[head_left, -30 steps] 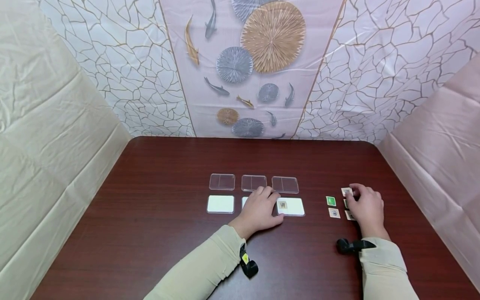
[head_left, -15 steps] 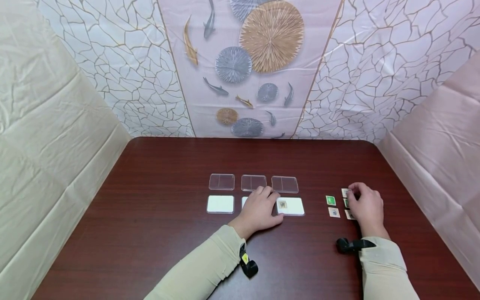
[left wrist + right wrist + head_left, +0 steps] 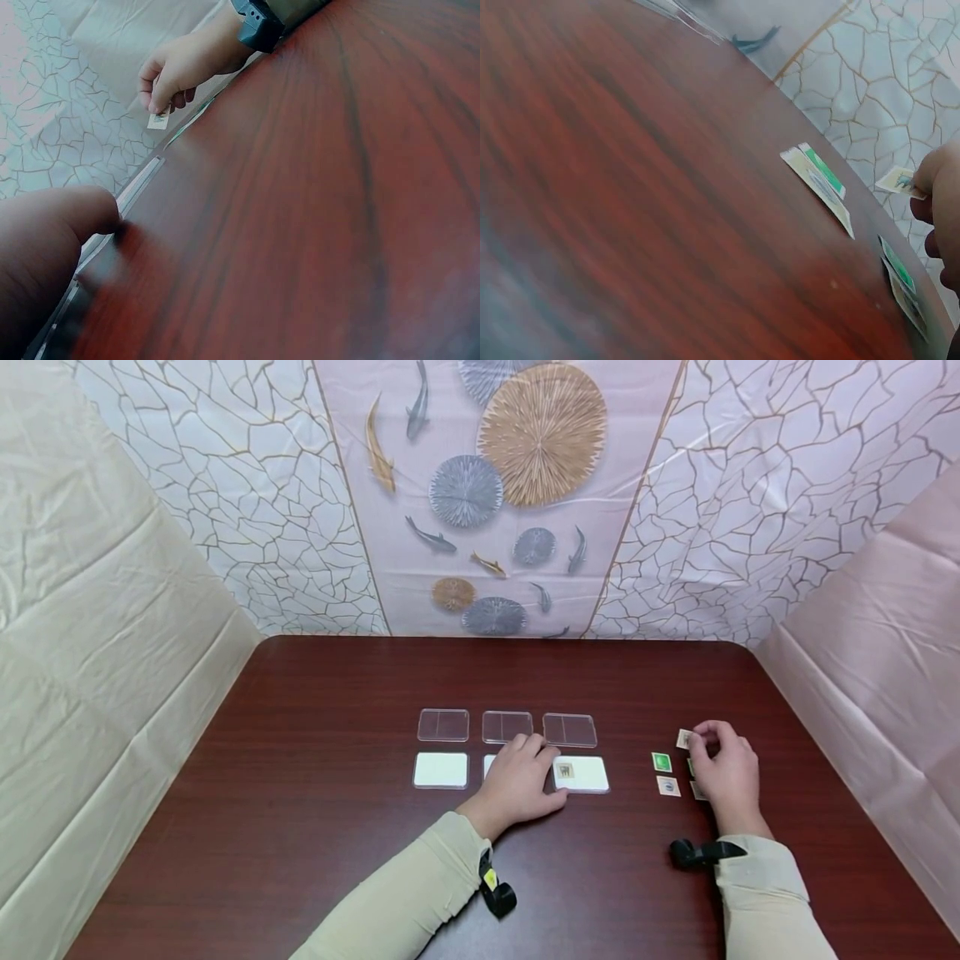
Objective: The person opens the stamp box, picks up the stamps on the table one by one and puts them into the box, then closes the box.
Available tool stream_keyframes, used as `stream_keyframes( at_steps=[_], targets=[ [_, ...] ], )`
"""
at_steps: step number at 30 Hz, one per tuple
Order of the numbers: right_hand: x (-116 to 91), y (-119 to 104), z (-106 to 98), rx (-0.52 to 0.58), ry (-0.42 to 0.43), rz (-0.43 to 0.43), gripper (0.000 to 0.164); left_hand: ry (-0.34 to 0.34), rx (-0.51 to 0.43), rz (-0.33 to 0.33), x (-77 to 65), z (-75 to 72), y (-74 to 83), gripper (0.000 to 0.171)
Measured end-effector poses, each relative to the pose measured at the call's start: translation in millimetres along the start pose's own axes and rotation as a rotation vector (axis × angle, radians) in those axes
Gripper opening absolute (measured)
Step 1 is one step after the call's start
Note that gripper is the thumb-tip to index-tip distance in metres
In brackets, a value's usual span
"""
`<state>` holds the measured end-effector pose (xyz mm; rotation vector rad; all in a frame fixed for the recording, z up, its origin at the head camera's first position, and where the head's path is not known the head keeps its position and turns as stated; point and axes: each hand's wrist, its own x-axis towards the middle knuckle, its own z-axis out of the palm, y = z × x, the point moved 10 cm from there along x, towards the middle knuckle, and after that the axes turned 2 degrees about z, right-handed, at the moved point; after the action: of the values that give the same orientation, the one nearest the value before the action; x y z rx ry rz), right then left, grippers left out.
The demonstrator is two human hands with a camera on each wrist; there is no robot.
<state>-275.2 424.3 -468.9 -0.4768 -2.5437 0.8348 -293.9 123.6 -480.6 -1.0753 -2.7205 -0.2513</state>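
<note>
My right hand (image 3: 725, 768) pinches a small postage stamp (image 3: 683, 739) between thumb and forefinger at the table's right. In the right wrist view the stamp (image 3: 897, 181) is raised off the table, its pale face bearing a small dark picture. Below that hand lie more stamps: a green one (image 3: 662, 762), a pale one (image 3: 668, 786) and others partly hidden by the hand. My left hand (image 3: 516, 779) rests, fingers stretched out, over the middle white card, covering most of it. Just right of it, a white card (image 3: 591, 774) bears one stamp (image 3: 565, 770) on its left part.
Another white card (image 3: 440, 770) lies to the left. Behind the cards stand three clear plastic lids in a row: left (image 3: 443, 725), middle (image 3: 507, 725) and right (image 3: 569, 730). The dark red wooden table (image 3: 300, 827) meets patterned cloth at the back and sides.
My right hand has lifted the stamp and shifted slightly up and left with it. The left hand has stayed where it was.
</note>
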Motion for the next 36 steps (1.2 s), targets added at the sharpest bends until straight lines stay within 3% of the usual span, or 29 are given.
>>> stream_keyframes(
  at_steps=[4, 19, 36],
  targets=[
    [-3, -7, 3, 0.047, 0.019, -0.023, 0.023, -0.004, 0.001, 0.000, -0.2, 1.1, 0.4, 0.060],
    [-17, -53, 18, 0.117, 0.017, -0.263, 0.009, 0.007, 0.014, 0.003, -0.8, -2.4, 0.6, 0.060],
    [-36, -90, 46, 0.171, -0.048, -0.384, 0.009, -0.002, 0.026, 0.003, -0.2, -3.1, 1.2, 0.060]
  ],
)
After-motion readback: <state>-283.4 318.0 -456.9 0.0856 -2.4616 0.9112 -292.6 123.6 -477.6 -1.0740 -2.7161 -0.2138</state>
